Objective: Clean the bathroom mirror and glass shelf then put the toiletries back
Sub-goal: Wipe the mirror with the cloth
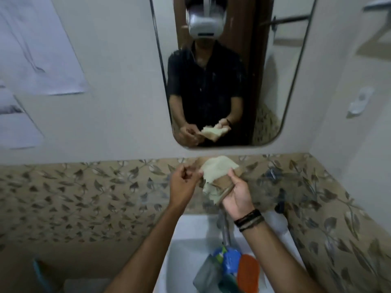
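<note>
Item one, the mirror (273, 66): a tall rounded pane fixed to the pale wall, rigid, fragile and slick, speckled with spots, and to my eye not yet wiped clean; I would only ever press on it flat through a cloth, never at an edge. Item two, the leaf-patterned tile band (84, 193) running below it and round the right-hand corner. Item three, the white sink (182, 256) at the bottom of view, with a tap above it. Item four, the glass shelf (273, 187): I can make out only a faint transparent plane and bracket right of the hands, blurred, so its exact edge is unclear; I judge it hard, breakable and slippery when wet. Item five, the toiletries (232, 269): a cluster of blue, orange and grey packets lying in the sink basin, light and likely smooth-skinned, best picked up round the body one at a time. Item six, the cloth (218, 166): pale, soft, limp and light, bunched just under the mirror's lower edge; it will fold wherever taken, so a wad in the palm suits wiping. Item seven, the right hand (234, 193): it holds a brownish flat piece that I cannot identify, with the cloth over it. Item eight, the left hand (184, 182): fingers curled, pinching the cloth's near edge.
</note>
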